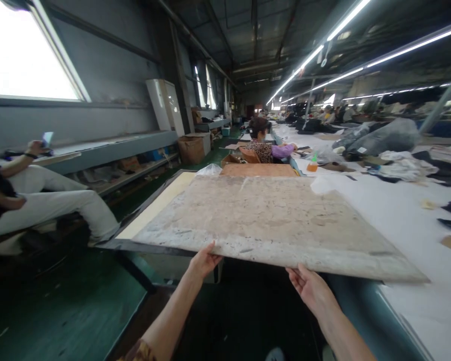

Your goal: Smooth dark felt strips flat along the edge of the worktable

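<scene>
The left hand (206, 260) and right hand (308, 287) hold the near edge of a big, worn board (251, 213). It lies flat — long side going left to right — with its right end over the white table (376, 200), which spreads out wide past it. A yellow strip (160, 200) shows on the left.
</scene>
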Available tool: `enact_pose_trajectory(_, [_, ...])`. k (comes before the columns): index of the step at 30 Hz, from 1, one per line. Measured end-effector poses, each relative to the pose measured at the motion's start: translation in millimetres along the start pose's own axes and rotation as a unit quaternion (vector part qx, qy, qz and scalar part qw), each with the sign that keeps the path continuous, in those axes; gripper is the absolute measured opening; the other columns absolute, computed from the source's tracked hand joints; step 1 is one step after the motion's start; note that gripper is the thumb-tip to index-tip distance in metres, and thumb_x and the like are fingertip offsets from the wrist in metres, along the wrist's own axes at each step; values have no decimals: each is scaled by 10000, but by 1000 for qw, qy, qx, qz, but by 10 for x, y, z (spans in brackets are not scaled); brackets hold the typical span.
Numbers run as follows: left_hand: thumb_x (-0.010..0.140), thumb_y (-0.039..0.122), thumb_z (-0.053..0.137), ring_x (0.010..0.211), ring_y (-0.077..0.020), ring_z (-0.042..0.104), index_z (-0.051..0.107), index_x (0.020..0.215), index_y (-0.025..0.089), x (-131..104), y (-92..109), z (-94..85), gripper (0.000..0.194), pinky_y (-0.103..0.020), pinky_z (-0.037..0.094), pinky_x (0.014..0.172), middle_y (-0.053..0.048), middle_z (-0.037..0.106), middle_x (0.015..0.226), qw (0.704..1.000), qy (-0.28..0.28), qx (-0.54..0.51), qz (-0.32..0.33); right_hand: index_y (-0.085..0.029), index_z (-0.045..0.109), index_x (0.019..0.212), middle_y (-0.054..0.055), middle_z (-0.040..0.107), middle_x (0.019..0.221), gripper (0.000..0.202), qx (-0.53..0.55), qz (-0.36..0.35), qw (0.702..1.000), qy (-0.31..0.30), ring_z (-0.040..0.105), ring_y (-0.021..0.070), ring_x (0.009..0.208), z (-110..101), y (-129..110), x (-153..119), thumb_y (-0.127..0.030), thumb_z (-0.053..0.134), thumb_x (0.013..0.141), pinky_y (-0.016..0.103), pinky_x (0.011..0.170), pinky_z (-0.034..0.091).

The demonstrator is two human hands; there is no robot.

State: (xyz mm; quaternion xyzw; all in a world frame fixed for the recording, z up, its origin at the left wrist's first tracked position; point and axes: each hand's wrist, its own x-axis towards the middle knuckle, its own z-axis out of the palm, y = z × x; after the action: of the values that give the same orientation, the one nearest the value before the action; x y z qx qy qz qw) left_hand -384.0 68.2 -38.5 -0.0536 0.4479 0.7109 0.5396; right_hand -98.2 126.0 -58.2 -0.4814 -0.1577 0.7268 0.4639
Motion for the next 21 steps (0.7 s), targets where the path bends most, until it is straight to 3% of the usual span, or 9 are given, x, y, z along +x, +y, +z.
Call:
enact_pose_trajectory(5, [782, 117, 649, 619, -186, 665, 608, 949, 104, 49, 45, -173, 172, -304, 565, 641, -65, 689, 722, 1000, 12, 6, 11, -156, 577, 824, 33, 661, 719, 152, -15, -8, 1000, -8, 665, 155, 670, -55, 100, 11, -48, 637, 735, 180, 563, 553])
enact_pose_trajectory(12, [790, 129, 650, 681, -192, 671, 622, 954, 102, 205, 91, -218, 169, -316, 564, 695, -73, 703, 773, 1000, -4, 16, 5, -150, 607, 864, 55, 669, 762, 137, -20, -4, 1000, -1, 662, 142, 697, 19, 81, -66, -55, 556, 779, 166, 586, 552])
enact_pose_trajectory(17, [823, 184, 630, 609, -170, 656, 618, 941, 104, 237, 131, -219, 143, -277, 548, 631, -64, 693, 717, 998, -4, 56, -24, -122, 599, 839, 88, 674, 772, 68, -29, -6, 1000, -4, 664, 155, 724, 45, 184, -66, -81, 596, 784, 183, 624, 554])
enact_pose_trajectory(21, [812, 325, 647, 503, -208, 630, 628, 851, 56, 141, 158, -295, 272, -278, 501, 474, -105, 662, 617, 992, -12, 107, -73, -114, 585, 796, 96, 677, 752, 74, -42, -8, 999, 0, 665, 155, 717, 17, 202, -47, -104, 653, 769, 181, 620, 549])
